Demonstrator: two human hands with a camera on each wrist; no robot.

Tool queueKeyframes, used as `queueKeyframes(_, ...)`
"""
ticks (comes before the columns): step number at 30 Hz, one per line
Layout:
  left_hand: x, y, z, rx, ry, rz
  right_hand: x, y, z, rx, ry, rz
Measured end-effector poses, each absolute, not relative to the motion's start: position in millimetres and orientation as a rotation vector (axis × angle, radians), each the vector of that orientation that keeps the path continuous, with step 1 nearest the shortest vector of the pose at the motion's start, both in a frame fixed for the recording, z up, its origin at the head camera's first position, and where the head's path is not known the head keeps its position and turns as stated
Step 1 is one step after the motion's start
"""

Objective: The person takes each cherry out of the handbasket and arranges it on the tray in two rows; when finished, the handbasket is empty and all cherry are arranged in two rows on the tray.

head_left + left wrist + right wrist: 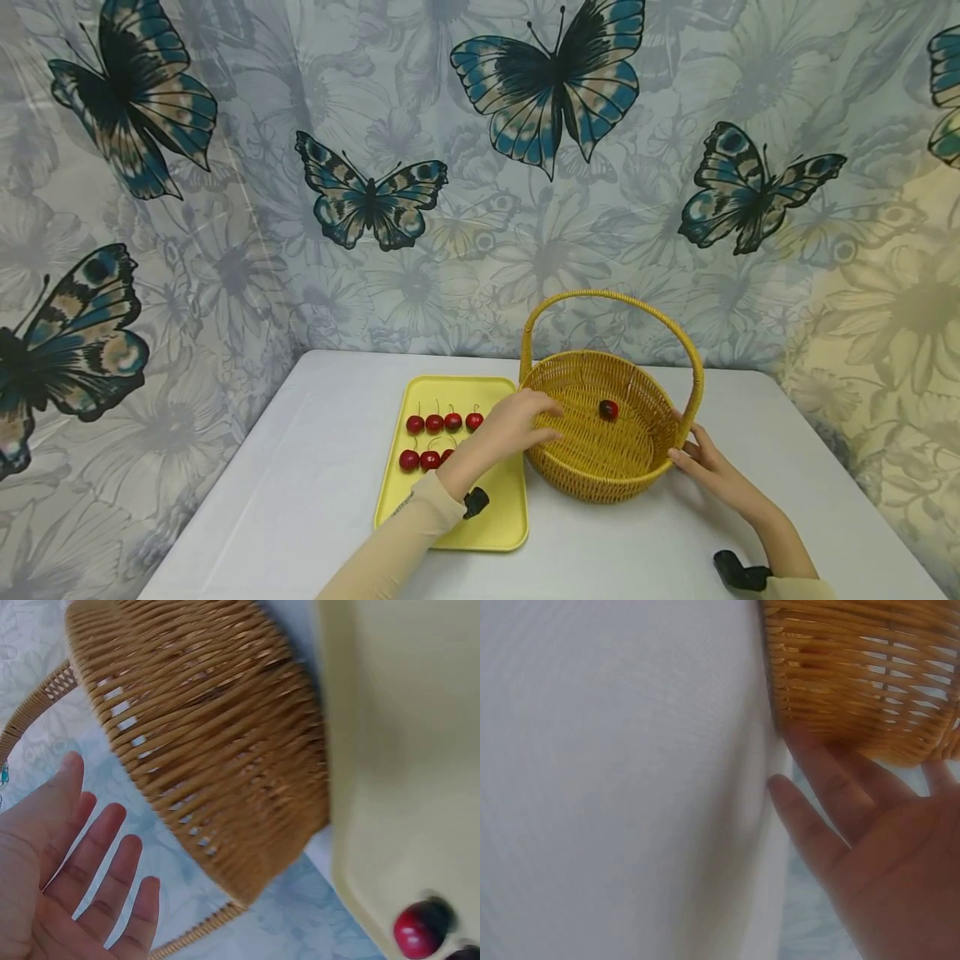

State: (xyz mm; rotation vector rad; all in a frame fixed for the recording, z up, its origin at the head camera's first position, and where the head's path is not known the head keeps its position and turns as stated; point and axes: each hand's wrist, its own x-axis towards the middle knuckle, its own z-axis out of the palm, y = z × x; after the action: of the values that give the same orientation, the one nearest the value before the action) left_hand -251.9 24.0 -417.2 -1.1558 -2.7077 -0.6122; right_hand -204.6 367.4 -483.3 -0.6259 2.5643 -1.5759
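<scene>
A yellow wicker basket [592,487] with a tall arched handle [611,293] stands on the table. One dark red cherry [608,409] lies inside it. My left hand [517,421] is over the basket's left rim, fingers extended toward the inside; in the left wrist view its fingers [112,881] are spread with nothing between them. My right hand [712,475] touches the basket's right side near the foot of the handle. In the right wrist view its fingers [840,787] lie fairly straight against the woven wall. Left of the basket, a yellow tray [480,533] holds cherries [434,424] in two rows.
A white table [300,500] carries the tray and basket side by side. Behind it hangs a butterfly-patterned cloth [495,250]. My left forearm [405,525] crosses the tray and hides part of the front row. Black wrist straps show on both arms.
</scene>
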Motion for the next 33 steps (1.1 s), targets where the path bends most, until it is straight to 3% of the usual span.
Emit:
queueKeyframes(19, -288.8, 83.3, -392.9, -1.401, -2.891, -0.493, -205.0, 368.1, -485.6, -0.651, 2.550, -1.595)
queueKeyframes(33, -314.1, 117.8, -388.7, -1.395, -2.954, -0.508, -205.5, 367.6, -484.0, -0.628, 2.532, -1.580)
